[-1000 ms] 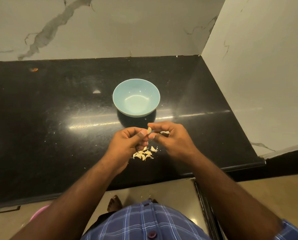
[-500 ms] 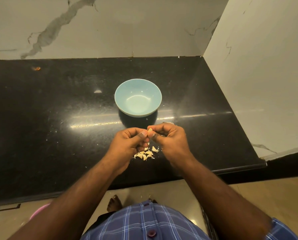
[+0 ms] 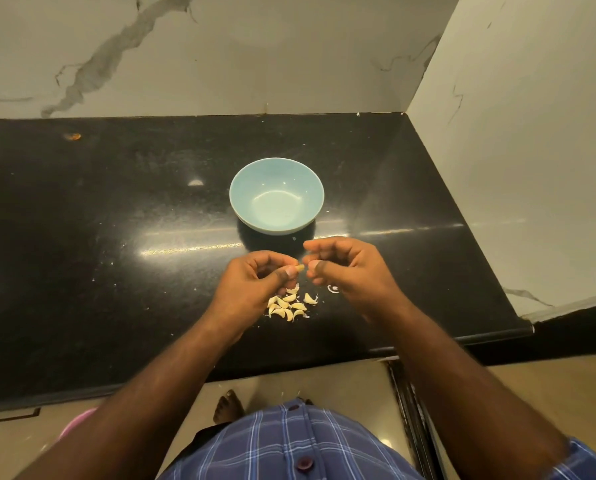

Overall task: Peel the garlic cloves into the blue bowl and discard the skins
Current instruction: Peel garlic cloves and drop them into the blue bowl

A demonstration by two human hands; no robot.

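Note:
The light blue bowl (image 3: 235,199) stands on the black counter, and nothing shows inside it. Just in front of it, my left hand (image 3: 255,285) pinches a small garlic clove (image 3: 300,268) between thumb and fingers. My right hand (image 3: 352,271) has its fingers curled, and its thumb tip meets the free end of that clove. Below the hands, several pale garlic cloves (image 3: 287,306) lie in a loose pile on the counter. A curl of skin (image 3: 333,289) lies beside my right hand.
The black counter (image 3: 116,254) runs left from a white wall (image 3: 514,133) on the right; a marbled wall closes the back. Its front edge is close behind the pile. A small orange speck (image 3: 73,136) lies far left. A pink object (image 3: 78,420) sits on the floor.
The strip of skin my right hand held a second ago now lies on the counter. Both hands came together on the clove, then drew slightly apart.

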